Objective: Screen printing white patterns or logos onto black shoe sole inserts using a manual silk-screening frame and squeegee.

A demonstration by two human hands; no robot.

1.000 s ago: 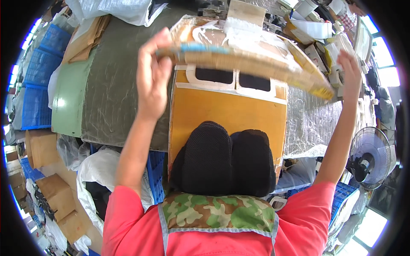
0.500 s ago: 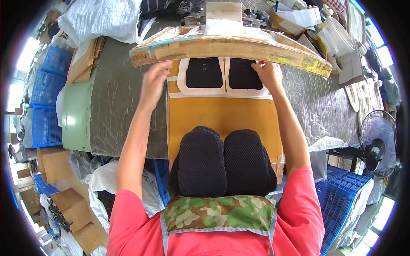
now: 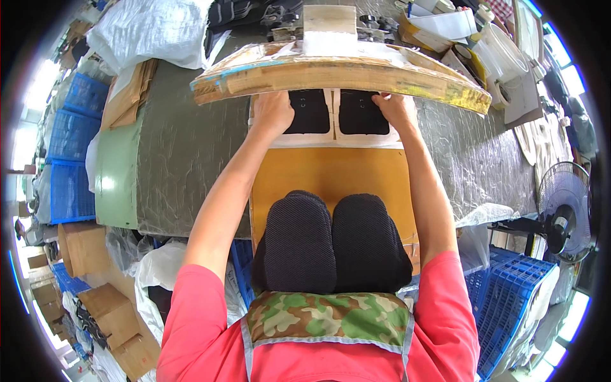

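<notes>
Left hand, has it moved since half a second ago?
Yes: the left hand moved right, from the orange board's left edge to the left black pad.

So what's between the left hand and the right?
Head view: two black panels with pale borders, side by side, between left hand and right hand.

A fan point(image 3: 560, 224) stands on the right, with a blue crate point(image 3: 514, 305) nearer. Blue baskets point(image 3: 75, 149) are piled up on the left, and a white bag point(image 3: 149, 35) lies far back, left of the middle.
</notes>
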